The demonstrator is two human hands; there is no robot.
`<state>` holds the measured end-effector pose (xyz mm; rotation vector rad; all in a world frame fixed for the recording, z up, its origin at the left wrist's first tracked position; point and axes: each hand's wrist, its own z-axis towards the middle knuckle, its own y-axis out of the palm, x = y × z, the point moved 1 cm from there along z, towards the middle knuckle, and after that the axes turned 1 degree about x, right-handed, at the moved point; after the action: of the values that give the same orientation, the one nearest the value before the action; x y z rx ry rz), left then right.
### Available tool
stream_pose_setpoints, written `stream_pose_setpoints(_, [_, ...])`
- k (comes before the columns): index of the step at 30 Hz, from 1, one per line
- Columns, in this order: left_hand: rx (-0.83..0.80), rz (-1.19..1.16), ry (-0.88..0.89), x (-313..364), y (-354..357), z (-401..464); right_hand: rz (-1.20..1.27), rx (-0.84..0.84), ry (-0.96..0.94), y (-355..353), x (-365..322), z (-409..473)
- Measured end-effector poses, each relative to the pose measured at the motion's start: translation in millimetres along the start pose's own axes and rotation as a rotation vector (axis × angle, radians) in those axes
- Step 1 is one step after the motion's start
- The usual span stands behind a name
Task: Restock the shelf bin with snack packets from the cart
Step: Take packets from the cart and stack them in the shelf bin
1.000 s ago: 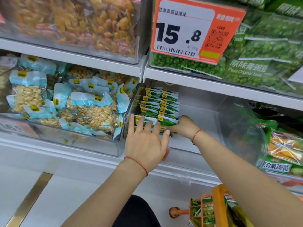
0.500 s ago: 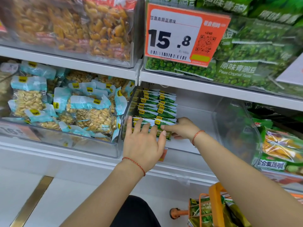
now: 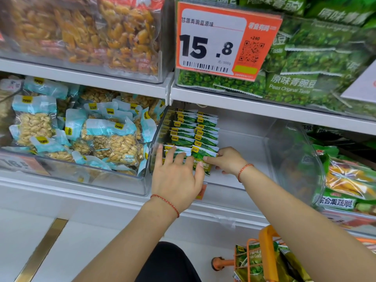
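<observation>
The left hand [image 3: 176, 176] lies flat, its grip spread over the front green foil snack packets [image 3: 200, 154] in the clear plastic shelf bin [image 3: 293, 159]. The right hand [image 3: 228, 160], grip curled, pinches the nearest packet's edge. Both hands have barely shifted since half a second ago.

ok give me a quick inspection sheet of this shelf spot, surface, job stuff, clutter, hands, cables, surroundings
surface: clear shelf bin, right half bare.
job's things: green snack packets in two rows at the bin's left; more in the orange cart.
clutter: nothing seen.
hands: left hand flat, fingers straight on the front packets; right hand pinches the front packet at its right edge.
cables: nothing seen.
surroundings: peanut packs in the bin to the left; price tag reading 15.8 above; pea bags on the upper shelf.
</observation>
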<state>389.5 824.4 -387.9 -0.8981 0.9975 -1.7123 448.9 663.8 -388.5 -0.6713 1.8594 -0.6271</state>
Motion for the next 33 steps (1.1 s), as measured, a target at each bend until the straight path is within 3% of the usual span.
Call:
stream_pose_setpoints(8, [-0.031,0.004,0.011,-3,1,-1,-0.162,0.026,0.007,-14,-3,-13])
stream_pose_setpoints(16, [0.056,0.009,0.043,3,-13,-2,-0.144,0.317,-0.241,-74,12,-130])
stream_pose_setpoints(19, [0.211,-0.105,0.173,37,-29,-9,-0.133,0.373,-0.236,-93,47,-178])
stream_pose_setpoints(22, [0.21,-0.372,0.325,92,-49,-27,-0.133,0.407,-0.196,-111,88,-218])
stream_pose_setpoints(24, [0.108,-0.524,0.391,126,-58,-43,-0.134,0.403,-0.145,-122,116,-240])
stream_pose_setpoints(27, [-0.391,-0.53,0.527,164,-58,-65,-0.209,0.329,-0.039,-133,161,-265])
stream_pose_setpoints(30, [-0.972,-0.096,0.778,183,-49,-88,-0.274,0.212,0.055,-134,199,-284])
stream_pose_setpoints(33, [-1.115,0.182,0.888,195,-50,-105,-0.332,0.115,0.082,-123,222,-297])
